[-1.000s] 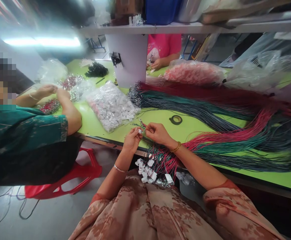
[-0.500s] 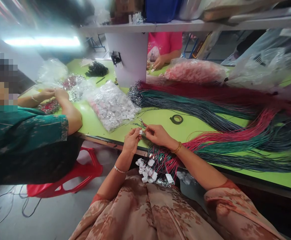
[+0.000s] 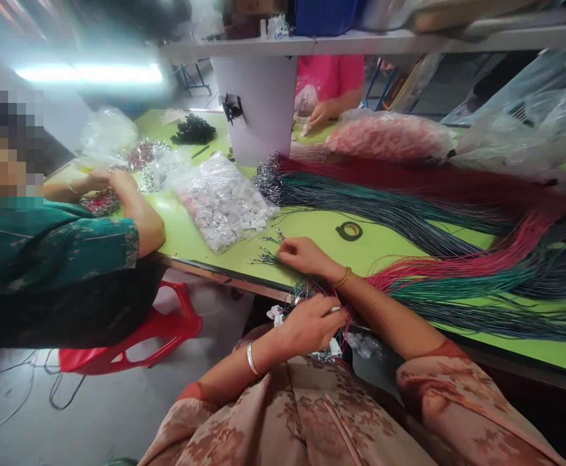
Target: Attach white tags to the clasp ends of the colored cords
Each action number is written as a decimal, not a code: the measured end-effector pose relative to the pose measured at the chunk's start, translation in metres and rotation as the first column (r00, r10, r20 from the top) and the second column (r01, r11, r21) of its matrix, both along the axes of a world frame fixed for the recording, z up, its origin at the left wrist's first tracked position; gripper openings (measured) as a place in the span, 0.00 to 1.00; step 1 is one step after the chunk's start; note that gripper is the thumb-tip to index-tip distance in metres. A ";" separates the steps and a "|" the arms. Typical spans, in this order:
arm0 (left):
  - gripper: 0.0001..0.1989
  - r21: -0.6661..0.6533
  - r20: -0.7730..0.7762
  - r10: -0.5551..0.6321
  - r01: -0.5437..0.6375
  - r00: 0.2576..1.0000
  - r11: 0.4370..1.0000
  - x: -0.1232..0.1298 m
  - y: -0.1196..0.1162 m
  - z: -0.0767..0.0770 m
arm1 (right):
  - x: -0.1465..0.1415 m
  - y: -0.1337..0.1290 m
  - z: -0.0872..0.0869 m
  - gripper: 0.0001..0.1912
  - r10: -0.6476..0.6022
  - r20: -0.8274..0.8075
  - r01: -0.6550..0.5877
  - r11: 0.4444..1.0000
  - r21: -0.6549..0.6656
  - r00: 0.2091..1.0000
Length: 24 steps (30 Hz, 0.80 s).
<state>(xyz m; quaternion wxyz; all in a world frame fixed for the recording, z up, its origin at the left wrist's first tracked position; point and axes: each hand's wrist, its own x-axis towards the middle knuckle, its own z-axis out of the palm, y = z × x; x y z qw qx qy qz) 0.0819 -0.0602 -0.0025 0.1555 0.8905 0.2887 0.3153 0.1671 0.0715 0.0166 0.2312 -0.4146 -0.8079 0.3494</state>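
Note:
My left hand (image 3: 315, 323) is over my lap, in front of the table edge, its fingers closed. At its fingertips shows a small white connector (image 3: 335, 309), partly hidden. Beneath and around this hand hang red and green wires (image 3: 347, 323) with white connectors (image 3: 276, 313) on them. At the table's front edge my right hand (image 3: 307, 257) is closed around several thin wires (image 3: 266, 256), whose metal-tipped ends fan out to the left past the fingers. A long bundle of red wires (image 3: 409, 272) runs rightward beyond my right wrist.
A clear bag of white connectors (image 3: 225, 204) lies left of my hands, a roll of black tape (image 3: 350, 231) beyond them. Green and black wire bundles (image 3: 390, 213) stretch across the table. One person (image 3: 54, 252) sits at left beside a red stool (image 3: 132, 336); another person's hand (image 3: 319, 115) works opposite.
My left hand has left the right hand's fingertips and moved down and right over my lap with the white connector. My right hand stays near the same spot, with more wire ends showing.

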 end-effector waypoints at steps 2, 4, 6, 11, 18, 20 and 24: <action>0.10 0.035 -0.149 -0.087 0.093 0.985 0.995 0.006 -0.002 -0.004 | -0.010 -0.007 -0.006 0.05 0.055 0.147 -0.069 0.994 0.090 0.988; 0.10 0.068 -0.098 -0.095 0.102 0.991 0.992 0.002 0.002 -0.008 | -0.018 -0.014 -0.013 0.05 0.064 0.274 -0.111 0.981 0.160 0.960; 0.09 0.103 0.060 -0.017 0.011 0.998 0.995 -0.012 0.014 -0.008 | -0.023 -0.016 -0.019 0.06 0.082 0.362 -0.152 0.974 0.170 0.929; 0.10 -0.038 0.170 0.620 -0.623 0.766 0.781 -0.074 0.088 0.003 | -0.023 -0.017 -0.022 0.07 0.076 0.358 -0.149 0.972 0.180 0.931; 0.10 -0.124 -0.287 0.713 -0.763 0.640 0.635 -0.111 0.173 -0.002 | -0.018 -0.013 -0.023 0.06 0.039 0.057 -0.043 0.995 0.085 0.998; 0.08 -0.162 -0.215 0.702 -0.734 0.679 0.660 -0.112 0.176 -0.007 | -0.015 -0.008 -0.027 0.07 -0.008 -0.056 0.008 1.000 0.000 0.998; 0.07 -0.356 0.296 0.699 -0.604 0.651 0.713 -0.113 0.172 -0.006 | -0.012 -0.002 -0.031 0.09 -0.105 -0.208 0.069 0.982 -0.173 0.972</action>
